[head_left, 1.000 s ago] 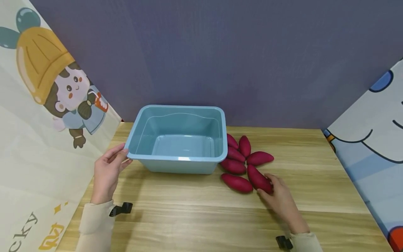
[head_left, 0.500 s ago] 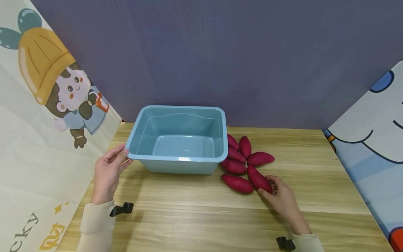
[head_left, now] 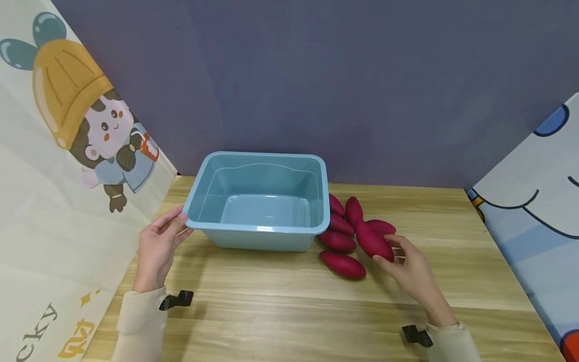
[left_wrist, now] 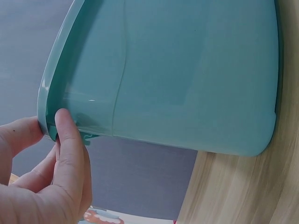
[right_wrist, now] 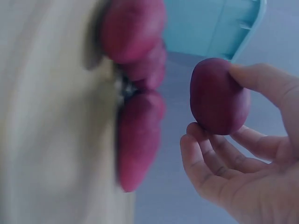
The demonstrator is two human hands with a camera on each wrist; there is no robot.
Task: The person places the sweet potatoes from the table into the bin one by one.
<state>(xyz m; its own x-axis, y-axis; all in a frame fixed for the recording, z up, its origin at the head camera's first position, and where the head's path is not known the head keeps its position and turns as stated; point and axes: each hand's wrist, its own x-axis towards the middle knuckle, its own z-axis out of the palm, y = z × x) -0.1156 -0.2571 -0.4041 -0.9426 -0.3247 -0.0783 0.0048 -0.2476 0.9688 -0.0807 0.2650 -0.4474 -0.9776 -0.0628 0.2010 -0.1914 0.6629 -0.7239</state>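
A light-blue plastic basin (head_left: 262,238) stands at the middle back of the wooden table, with nothing inside it. At its near left corner my left hand (head_left: 158,246) pinches the rim; the left wrist view shows thumb and fingers (left_wrist: 67,154) on either side of the edge. My right hand (head_left: 409,266) holds one dark-red sweet potato (head_left: 374,241) between thumb and fingers, lifted off the table, as the right wrist view of the held sweet potato (right_wrist: 219,97) confirms. Several more sweet potatoes (head_left: 336,241) lie right of the basin, some partly hidden by its rim.
One sweet potato (head_left: 343,265) lies apart at the front of the group. A dark grey-blue wall (head_left: 334,90) rises behind the wooden table (head_left: 271,311). Printed cloths hang at the left (head_left: 54,211) and right (head_left: 534,241).
My right hand has raised the sweet potato off the table and shifted it slightly away from me, over its neighbours. The left hand keeps its hold on the basin's rim.
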